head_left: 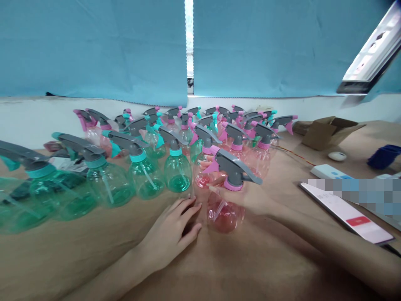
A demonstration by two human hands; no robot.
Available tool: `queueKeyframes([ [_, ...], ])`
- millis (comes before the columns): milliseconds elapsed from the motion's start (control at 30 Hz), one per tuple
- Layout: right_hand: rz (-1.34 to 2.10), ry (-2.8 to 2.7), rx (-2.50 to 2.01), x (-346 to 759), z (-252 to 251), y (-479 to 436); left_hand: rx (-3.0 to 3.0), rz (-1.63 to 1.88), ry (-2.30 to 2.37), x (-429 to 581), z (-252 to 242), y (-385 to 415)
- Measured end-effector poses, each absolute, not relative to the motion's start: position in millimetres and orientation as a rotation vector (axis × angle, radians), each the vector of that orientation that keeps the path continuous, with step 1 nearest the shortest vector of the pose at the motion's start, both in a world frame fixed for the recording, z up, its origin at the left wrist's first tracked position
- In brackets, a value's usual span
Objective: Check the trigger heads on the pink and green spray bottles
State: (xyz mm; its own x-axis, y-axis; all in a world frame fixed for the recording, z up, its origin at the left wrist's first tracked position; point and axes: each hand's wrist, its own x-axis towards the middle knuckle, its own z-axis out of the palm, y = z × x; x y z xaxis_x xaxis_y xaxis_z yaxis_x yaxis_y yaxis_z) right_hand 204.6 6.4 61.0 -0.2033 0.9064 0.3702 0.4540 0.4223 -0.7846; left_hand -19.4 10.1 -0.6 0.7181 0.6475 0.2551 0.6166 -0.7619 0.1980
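Note:
My right hand [247,196] is wrapped round the neck of a pink spray bottle [224,211] with a grey trigger head and pink collar; the bottle stands on the brown table at the front of the group. My left hand [171,234] lies flat on the table just left of that bottle, fingers stretched out and holding nothing. Behind them stand several green spray bottles [177,169] on the left and several pink spray bottles [260,154] on the right, all with grey trigger heads.
A white card with a red patch [347,213] lies at the right, next to a white box [327,170], a small white round object [337,156], a blue item [384,156] and an open cardboard box [328,130]. Blue curtains hang behind; a screen [371,54] tilts at top right.

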Motion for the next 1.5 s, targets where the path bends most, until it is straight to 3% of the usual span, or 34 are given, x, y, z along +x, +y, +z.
queueKeyframes([
  [800,0.804,-1.757,-1.224,204.6,58.0,6.4,2.838,0.422,1.048,-19.0,-0.7,10.6],
  [1500,0.716,-1.783,-1.279,203.2,60.9,4.2,2.846,0.411,1.056,-19.3,-1.1,10.4],
])
